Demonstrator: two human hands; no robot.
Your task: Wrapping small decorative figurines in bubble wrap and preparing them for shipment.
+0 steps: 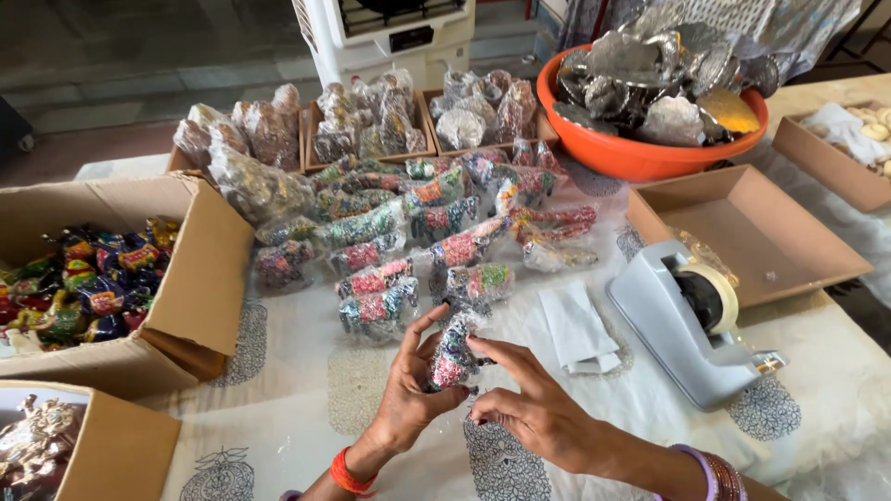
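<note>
My left hand [406, 390] and my right hand [529, 404] together hold a small colourful beaded figure wrapped in clear plastic [452, 354] just above the white printed tablecloth [306, 436]. The left hand cups it from the left, and the right hand's fingers pinch the wrap on its right side. Beyond my hands lies a spread of similar wrapped figures [418, 232]. A grey tape dispenser [682, 320] stands to the right of my hands, and a folded white paper [575, 325] lies between.
A cardboard box of unwrapped colourful figures [200, 278] sits at the left, another box [121, 445] at the lower left. An orange bowl of silver foil pieces [640, 153], an open cardboard tray [742, 227] and boxes of wrapped items [371, 125] stand behind.
</note>
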